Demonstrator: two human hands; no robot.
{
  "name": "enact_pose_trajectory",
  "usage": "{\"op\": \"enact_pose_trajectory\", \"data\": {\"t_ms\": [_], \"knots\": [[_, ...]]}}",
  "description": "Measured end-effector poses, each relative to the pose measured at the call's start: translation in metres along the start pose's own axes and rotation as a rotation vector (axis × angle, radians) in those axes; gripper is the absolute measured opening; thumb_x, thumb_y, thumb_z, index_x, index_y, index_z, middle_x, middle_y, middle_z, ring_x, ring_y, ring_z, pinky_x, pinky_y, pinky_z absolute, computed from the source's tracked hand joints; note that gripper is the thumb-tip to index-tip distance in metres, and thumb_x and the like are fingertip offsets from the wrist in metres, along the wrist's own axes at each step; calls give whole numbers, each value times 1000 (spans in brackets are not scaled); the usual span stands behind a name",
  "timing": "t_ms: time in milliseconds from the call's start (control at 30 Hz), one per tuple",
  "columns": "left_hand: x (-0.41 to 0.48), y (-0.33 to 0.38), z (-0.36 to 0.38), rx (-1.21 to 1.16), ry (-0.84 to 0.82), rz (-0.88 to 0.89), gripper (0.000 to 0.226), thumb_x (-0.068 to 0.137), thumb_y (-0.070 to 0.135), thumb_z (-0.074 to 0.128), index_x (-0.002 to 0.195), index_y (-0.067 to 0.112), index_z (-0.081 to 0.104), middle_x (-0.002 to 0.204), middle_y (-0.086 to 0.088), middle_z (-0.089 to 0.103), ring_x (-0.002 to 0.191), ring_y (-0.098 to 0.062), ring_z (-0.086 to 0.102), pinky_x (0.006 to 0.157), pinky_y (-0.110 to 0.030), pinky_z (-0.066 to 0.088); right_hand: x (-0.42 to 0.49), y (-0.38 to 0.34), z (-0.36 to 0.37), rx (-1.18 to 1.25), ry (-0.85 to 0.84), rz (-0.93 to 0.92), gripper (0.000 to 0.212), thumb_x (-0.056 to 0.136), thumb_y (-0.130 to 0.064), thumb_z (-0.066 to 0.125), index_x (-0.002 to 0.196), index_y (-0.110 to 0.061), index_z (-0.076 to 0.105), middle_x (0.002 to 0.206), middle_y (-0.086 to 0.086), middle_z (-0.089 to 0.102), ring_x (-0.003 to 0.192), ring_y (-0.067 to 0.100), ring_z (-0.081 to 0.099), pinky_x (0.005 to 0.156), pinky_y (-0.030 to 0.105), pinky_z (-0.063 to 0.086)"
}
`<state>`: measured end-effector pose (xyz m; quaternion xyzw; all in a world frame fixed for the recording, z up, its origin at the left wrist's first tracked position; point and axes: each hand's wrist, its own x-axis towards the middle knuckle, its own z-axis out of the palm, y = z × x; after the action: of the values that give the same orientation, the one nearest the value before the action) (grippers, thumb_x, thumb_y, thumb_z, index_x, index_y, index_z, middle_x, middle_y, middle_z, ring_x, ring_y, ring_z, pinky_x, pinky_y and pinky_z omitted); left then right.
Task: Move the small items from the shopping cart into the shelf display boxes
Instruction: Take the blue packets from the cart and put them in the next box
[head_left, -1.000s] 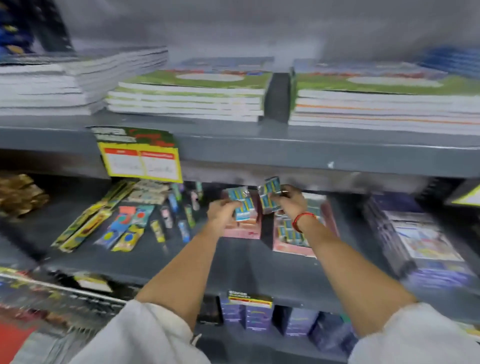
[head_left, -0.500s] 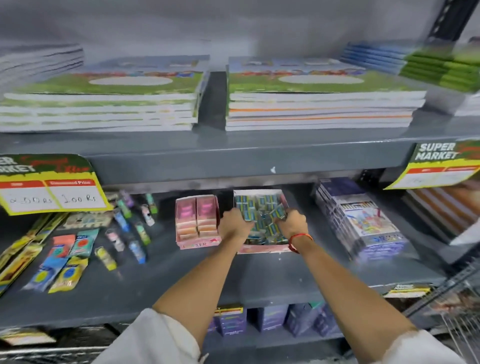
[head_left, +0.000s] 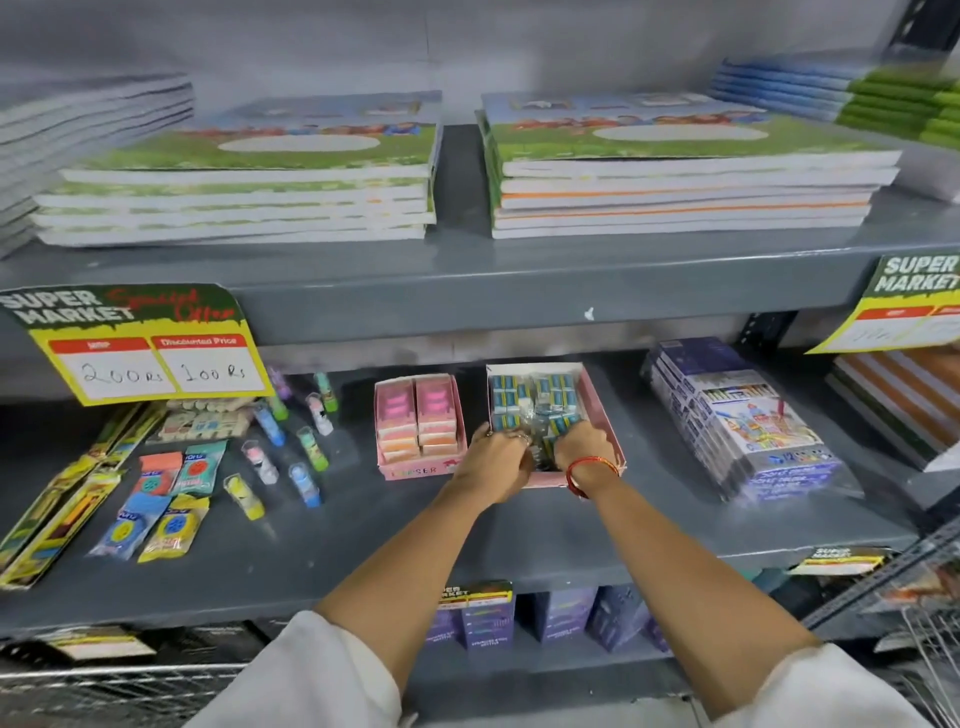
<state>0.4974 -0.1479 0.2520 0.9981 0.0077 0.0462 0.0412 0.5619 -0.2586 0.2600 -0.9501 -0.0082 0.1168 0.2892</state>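
Both hands' curled fingers (head_left: 519, 439) among blue packets (head_left: 558, 397) in pink box (head_left: 605, 415), grip seemingly loose

A single head-worn view is looking forward and slightly down from the person's own standpoint, facing a grey metal shelf (head_left: 519, 291) head-on; it is sitting close, with both forearms reaching away from the bottom edge toward a pink display box (head_left: 605, 410) at centre; the wide lens is bowing the shelf edges at the sides; wire cart mesh (head_left: 924, 597) is showing at the lower right corner; no second view is sharing the scene.
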Motion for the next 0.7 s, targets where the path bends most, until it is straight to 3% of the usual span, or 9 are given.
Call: {"op": "enact_pose_trajectory", "data": {"t_ms": [167,267,433,500,700], "knots": [[-4,-3,2,-21,-114,52,49,97,34,38,139,9,41,151,-10,38,134,-24,42,116,-49,16,-4,8,1,-128,-103,-93,44,97,-15,38,136,5,30,134,25,52,121,38,54,99,42,46],[-4,-3,4,10,-148,61,52,100,38,31,144,10,31,155,-9,27,140,-24,34,116,-53,12,-5,14,-1,-214,-117,-161,53,98,-19,35,143,4,17,144,24,41,129,38,44,108,46,40],[-12,-5,4,20,-140,13,48,101,37,27,139,11,42,153,-8,33,139,-22,35,116,-54,10,-17,12,-3,-394,-50,-251,54,97,-15,35,145,3,17,151,21,29,137,37,32,109,51,35],[-23,-9,1,12,-112,3,45,101,34,28,131,10,51,149,-8,41,139,-21,36,116,-54,11,-23,13,-4,-472,-50,-292,52,96,-11,36,144,1,23,151,21,29,134,39,36,106,52,36],[-50,-26,-33,-24,-180,34,39,97,26,38,128,8,54,139,-15,51,126,-31,49,105,-45,40,-33,7,-24,-654,-202,-455,30,90,-2,42,116,0,57,125,21,58,114,35,56,97,41,49]]}}
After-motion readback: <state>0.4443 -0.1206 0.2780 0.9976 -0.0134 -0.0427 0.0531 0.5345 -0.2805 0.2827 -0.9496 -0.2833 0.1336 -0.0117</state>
